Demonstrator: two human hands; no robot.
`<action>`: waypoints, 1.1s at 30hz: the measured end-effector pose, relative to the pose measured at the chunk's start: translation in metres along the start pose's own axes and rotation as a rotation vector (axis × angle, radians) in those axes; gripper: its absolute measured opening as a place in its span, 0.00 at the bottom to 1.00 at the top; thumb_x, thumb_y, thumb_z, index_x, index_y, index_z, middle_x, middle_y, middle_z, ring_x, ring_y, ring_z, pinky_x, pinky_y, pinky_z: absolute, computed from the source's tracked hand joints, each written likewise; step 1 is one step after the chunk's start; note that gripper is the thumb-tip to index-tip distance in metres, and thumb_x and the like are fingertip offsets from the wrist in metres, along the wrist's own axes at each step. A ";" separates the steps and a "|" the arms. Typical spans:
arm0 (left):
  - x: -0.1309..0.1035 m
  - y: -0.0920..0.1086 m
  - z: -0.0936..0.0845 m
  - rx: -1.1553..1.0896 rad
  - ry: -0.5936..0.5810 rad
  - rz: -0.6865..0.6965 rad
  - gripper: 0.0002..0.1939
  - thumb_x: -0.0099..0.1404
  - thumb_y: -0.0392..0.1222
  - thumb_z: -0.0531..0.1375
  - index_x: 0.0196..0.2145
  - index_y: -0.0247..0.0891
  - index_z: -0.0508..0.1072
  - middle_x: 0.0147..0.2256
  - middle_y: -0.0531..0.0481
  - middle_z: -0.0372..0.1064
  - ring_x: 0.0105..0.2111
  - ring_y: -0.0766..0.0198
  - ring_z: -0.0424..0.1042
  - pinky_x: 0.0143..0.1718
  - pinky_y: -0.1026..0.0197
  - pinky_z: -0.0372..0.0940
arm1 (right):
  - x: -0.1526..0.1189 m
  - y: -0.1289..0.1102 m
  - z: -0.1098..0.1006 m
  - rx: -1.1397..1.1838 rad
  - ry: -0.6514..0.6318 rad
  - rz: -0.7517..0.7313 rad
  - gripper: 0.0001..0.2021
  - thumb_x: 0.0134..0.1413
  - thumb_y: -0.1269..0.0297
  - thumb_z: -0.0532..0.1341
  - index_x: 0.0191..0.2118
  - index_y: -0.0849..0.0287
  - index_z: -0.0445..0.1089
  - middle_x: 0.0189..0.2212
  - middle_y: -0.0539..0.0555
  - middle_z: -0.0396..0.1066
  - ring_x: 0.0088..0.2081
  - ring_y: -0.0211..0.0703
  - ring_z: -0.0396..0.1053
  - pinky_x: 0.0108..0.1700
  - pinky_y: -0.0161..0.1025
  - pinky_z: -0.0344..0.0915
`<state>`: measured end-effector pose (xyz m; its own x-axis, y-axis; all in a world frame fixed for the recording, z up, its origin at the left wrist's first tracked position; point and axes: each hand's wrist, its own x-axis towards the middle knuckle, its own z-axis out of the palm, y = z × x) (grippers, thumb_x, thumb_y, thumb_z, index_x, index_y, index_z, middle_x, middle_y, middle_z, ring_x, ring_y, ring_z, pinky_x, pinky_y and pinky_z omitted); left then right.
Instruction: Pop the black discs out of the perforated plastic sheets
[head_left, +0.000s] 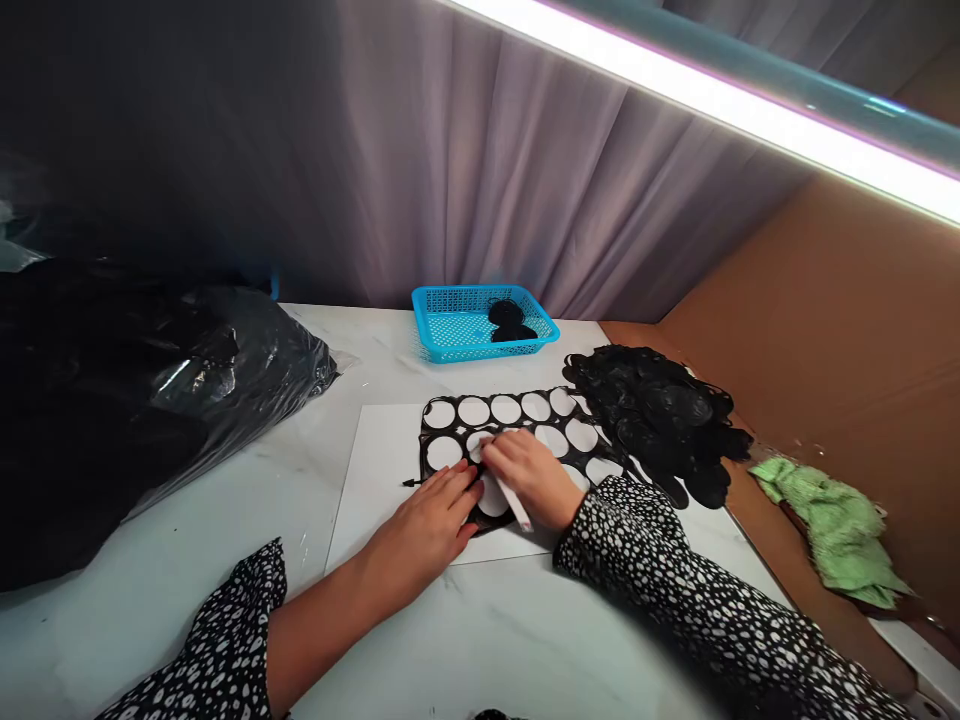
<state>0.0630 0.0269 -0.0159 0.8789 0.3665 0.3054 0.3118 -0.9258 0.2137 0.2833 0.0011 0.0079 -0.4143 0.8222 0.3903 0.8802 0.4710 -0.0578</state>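
My right hand (536,475) is closed around a slim white stick (517,508), while my left hand (427,535) lies flat, clasping nothing, over the near left part of a black sheet of round holes (430,433). It rests on white paper (375,470), looking thin, light, floppy and easily stretched; its outer border seems the safest hold. Beyond, rightward, sits a black heap (660,420); farthest, a blue basket (472,353).
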 end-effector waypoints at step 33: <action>-0.023 0.013 -0.017 -0.032 -0.030 0.064 0.20 0.74 0.41 0.52 0.61 0.39 0.63 0.59 0.42 0.63 0.61 0.51 0.61 0.56 0.47 0.64 | -0.040 -0.047 -0.013 0.855 -0.002 0.540 0.10 0.59 0.67 0.59 0.26 0.57 0.63 0.33 0.51 0.73 0.31 0.38 0.65 0.33 0.35 0.60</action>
<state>0.0410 0.0079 -0.0041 0.9073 0.3035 0.2910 0.2436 -0.9435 0.2245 0.2614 -0.0577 0.0072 -0.0107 0.9933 0.1153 0.4891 0.1058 -0.8658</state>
